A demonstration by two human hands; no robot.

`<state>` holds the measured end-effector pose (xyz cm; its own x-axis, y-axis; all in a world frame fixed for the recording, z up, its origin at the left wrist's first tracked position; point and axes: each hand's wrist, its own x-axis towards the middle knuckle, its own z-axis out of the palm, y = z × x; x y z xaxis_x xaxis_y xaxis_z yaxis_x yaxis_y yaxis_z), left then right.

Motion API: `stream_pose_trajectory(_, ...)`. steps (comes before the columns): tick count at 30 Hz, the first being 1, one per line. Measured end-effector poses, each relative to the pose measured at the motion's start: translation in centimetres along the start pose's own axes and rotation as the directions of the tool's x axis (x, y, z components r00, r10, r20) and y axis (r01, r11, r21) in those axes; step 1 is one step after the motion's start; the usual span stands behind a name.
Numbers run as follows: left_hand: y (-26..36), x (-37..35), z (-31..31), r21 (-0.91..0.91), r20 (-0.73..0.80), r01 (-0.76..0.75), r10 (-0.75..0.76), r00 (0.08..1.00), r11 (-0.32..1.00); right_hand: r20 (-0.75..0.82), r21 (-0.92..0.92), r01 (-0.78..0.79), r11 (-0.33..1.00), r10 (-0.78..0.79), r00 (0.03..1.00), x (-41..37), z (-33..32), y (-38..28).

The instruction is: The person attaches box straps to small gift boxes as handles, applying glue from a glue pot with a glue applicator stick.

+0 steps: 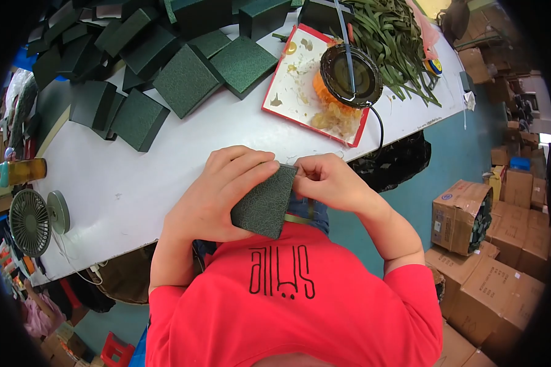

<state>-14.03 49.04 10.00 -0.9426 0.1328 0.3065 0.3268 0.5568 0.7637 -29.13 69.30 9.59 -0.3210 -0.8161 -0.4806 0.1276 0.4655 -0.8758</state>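
My left hand (217,192) is wrapped round a dark green textured box (263,202), held tilted in front of my chest near the table's front edge. At the box's upper right corner is my right hand (330,181), with its fingers curled in a pinch. What lies between those fingertips is hidden. A strip of green ribbon (299,218) shows just below the box, over my lap. On the tabletop beyond, several similar green boxes (188,79) lie in a heap, the nearest one (139,120) a little ahead of my left hand.
A red-rimmed white tray (274,92) holds a round glue pot (352,76) with a stick across it. Green ribbons (389,43) are piled behind it at right. A small fan (30,221) stands at the left edge. Cardboard cartons (462,217) fill the floor at right.
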Motion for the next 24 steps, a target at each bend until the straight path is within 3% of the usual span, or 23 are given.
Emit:
stream_pose_trajectory(3,0.3,0.1,-0.1,0.086,0.051,0.020,-0.025,0.998,0.996,0.034,0.007,0.017,1.000,-0.018,0.999,0.3,-0.3,0.6)
stream_pose_trajectory(6,-0.1,0.0,0.0,0.090,-0.004,0.010,-0.010,1.000,0.996,0.100,0.034,0.001,0.999,-0.004,0.995,0.1,-0.8,-0.4)
stream_pose_trajectory(9,-0.7,-0.6,0.3,0.006,-0.092,0.041,-0.040,0.995,0.999,-0.006,0.303,0.100,0.948,-0.104,0.995,-0.4,-0.2,0.0)
stream_pose_trajectory(12,-0.3,-0.8,-0.5,0.128,-0.086,0.157,-0.147,0.985,0.979,-0.136,0.252,0.042,0.967,-0.008,0.991,-1.5,-1.3,0.0)
stream_pose_trajectory(13,-0.4,-0.9,-0.5,0.192,-0.125,0.206,-0.185,0.975,0.960,-0.269,0.231,0.136,0.963,-0.071,0.960,-1.8,-1.3,0.7)
stream_pose_trajectory(15,-0.9,-1.6,-0.4,0.301,-0.211,0.297,-0.241,0.947,0.906,-0.487,0.153,0.253,0.955,-0.150,0.860,-2.5,-1.8,1.9)
stream_pose_trajectory(19,-1.2,-3.2,-1.1,0.455,-0.278,0.479,-0.391,0.877,0.751,-0.816,0.008,0.353,0.935,-0.198,0.542,-3.1,-5.5,3.3)
stream_pose_trajectory(22,-0.9,-4.0,-1.5,0.487,-0.300,0.574,-0.491,0.818,0.658,-0.911,-0.196,0.270,0.943,-0.277,0.306,-2.9,-10.2,4.3)
stream_pose_trajectory(24,-0.3,-4.1,-2.0,0.441,-0.296,0.629,-0.558,0.775,0.640,-0.891,-0.388,0.096,0.917,-0.400,0.215,-2.3,-14.4,6.0)
